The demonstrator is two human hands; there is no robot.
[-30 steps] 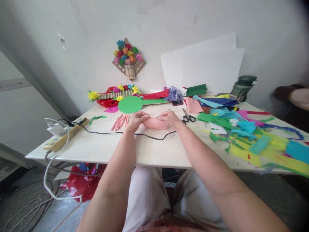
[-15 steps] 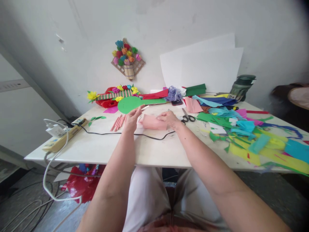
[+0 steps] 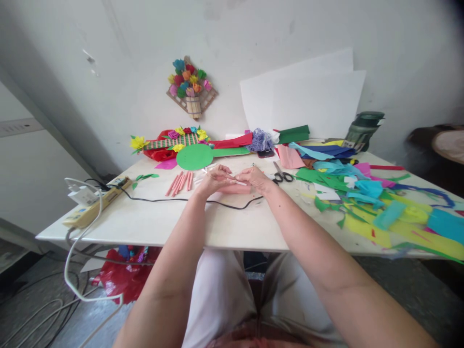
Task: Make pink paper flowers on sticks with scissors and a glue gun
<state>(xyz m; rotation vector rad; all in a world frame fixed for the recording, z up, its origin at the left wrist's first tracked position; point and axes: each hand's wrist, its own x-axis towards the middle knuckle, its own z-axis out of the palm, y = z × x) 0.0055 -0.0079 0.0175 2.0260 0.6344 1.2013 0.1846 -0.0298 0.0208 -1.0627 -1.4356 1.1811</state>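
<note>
White tabletop [image 3: 224, 227], cluttered. Left hand [image 3: 213, 182] and right hand [image 3: 255, 179] meet fingertip to fingertip, both pinching a thin pale stick [image 3: 237, 182], long axis left-right, over a pink paper sheet [image 3: 235, 189] lying flat beneath. Half a second ago the left hand was lifted and open. Behind: black scissors [image 3: 282, 177].

I see bare table [image 3: 224, 222] before my hands; a black cable [image 3: 163, 199] crosses it, pink rolls [image 3: 180, 182] left, scissors [image 3: 282, 175] and paper scraps [image 3: 366, 203] right.
</note>
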